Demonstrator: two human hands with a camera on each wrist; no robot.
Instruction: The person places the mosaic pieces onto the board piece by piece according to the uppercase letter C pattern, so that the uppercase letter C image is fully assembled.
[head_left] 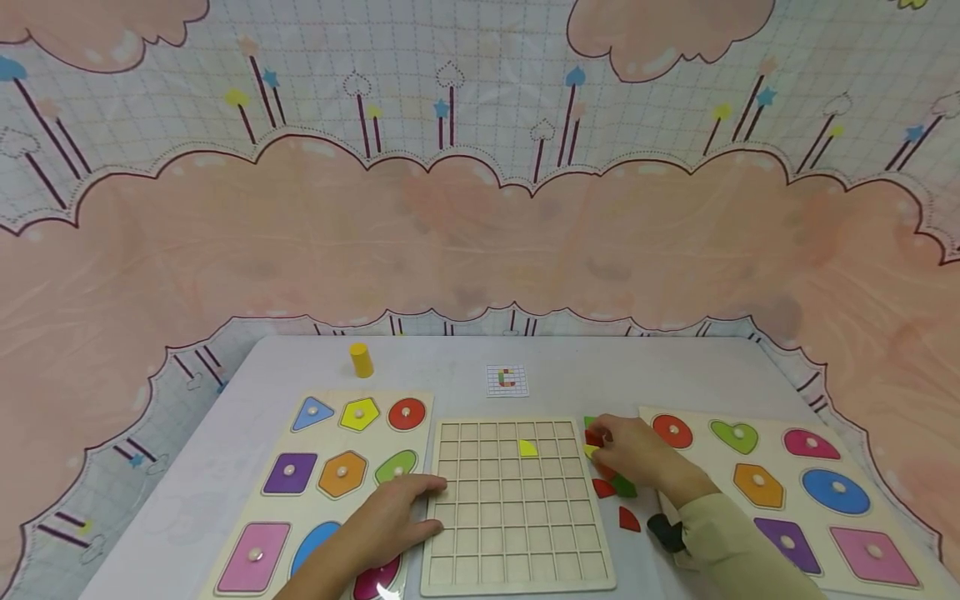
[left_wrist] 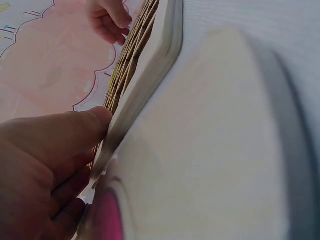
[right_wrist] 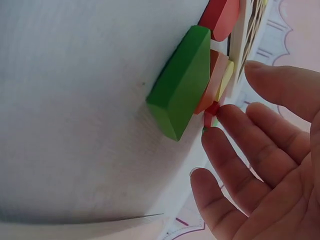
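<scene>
Loose pieces (head_left: 611,479) lie in a small cluster on the table (head_left: 450,367), just off the right edge of the grid board (head_left: 517,508), so they sit directly under the right hand (head_left: 637,454) and well apart from the left hand (head_left: 390,521), with the whole board between. Right hand is clearly the nearer one: fingers reach leftward over the top of the cluster, tips at a red and a yellow piece next to the board edge. Right wrist view shows the fingers relaxed and spread, fingertips (right_wrist: 220,145) touching a red bit behind the green piece (right_wrist: 182,82); no closed pinch that I can see, so I read it as open, touching only. The green piece lies flat, nearest the camera in that view, with orange, yellow and red ones stacked or bunched behind it toward the board; can't tell which overlap. Left hand rests flat at the board's left edge, thumb (left_wrist: 75,130) pressed against the rim, fingers straight, holding nothing, partly over the left shape puzzle (head_left: 330,492). One yellow piece (head_left: 528,448) already sits in a grid cell in the upper rows, right of centre, so from the cluster the board lies to the left. Pattern card (head_left: 506,380) lies beyond the board's top edge.
</scene>
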